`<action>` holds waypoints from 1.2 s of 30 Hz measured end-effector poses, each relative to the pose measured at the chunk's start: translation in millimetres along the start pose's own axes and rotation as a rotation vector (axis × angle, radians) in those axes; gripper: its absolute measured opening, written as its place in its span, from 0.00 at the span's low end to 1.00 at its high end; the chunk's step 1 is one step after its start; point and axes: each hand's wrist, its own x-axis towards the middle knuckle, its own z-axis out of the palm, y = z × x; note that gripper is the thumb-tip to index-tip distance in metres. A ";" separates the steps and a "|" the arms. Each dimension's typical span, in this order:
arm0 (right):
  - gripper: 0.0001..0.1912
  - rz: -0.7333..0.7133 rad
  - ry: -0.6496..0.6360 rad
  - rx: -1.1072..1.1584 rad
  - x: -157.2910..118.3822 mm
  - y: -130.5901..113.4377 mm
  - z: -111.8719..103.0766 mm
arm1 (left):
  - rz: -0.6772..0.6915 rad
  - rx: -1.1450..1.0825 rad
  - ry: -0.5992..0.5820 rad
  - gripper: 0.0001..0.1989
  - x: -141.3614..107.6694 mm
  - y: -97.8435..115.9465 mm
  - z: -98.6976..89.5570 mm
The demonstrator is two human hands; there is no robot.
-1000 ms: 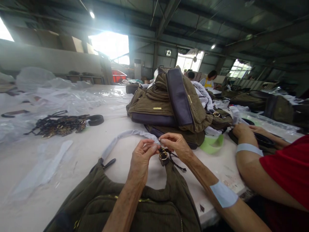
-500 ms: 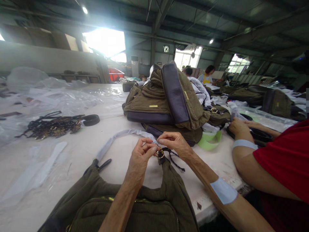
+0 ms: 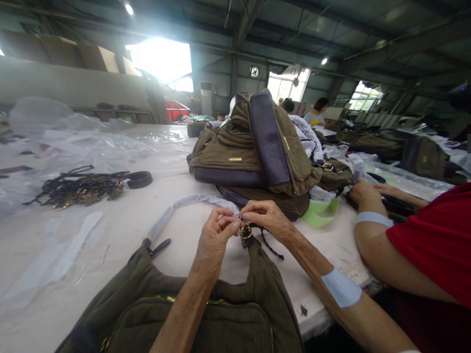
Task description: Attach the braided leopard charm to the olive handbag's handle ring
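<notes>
An olive corduroy shoulder bag [image 3: 191, 318] with a gold zipper lies in front of me. Its handle [image 3: 176, 208] is wrapped in white paper and arches across the table. At the handle's right end, my left hand [image 3: 217, 235] is closed, thumb and fingers pinching at the gold ring [image 3: 246, 233] on the bag's tab. My right hand [image 3: 267, 218] is pinched shut just above the ring; the small thing between its fingertips is hidden. A thin black cord [image 3: 271, 247] hangs out below that hand and trails to the right.
Behind my hands rises a pile of olive bags [image 3: 235, 147] with dark leather panels. Tangled black cords with gold pieces [image 3: 81, 189] and a black roll [image 3: 139, 179] lie left, near plastic sheets [image 3: 91, 142]. A co-worker's red sleeve [image 3: 437, 240] and hands [image 3: 368, 193] are close on the right.
Both hands stay at the gold ring with only slight finger movement. The black cord below my right hand has shifted, with less of its loop showing.
</notes>
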 end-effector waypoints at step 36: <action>0.20 0.266 -0.162 -0.565 -21.2 8.5 -56.7 | -0.416 0.141 0.022 0.20 0.8 -15.2 -4.2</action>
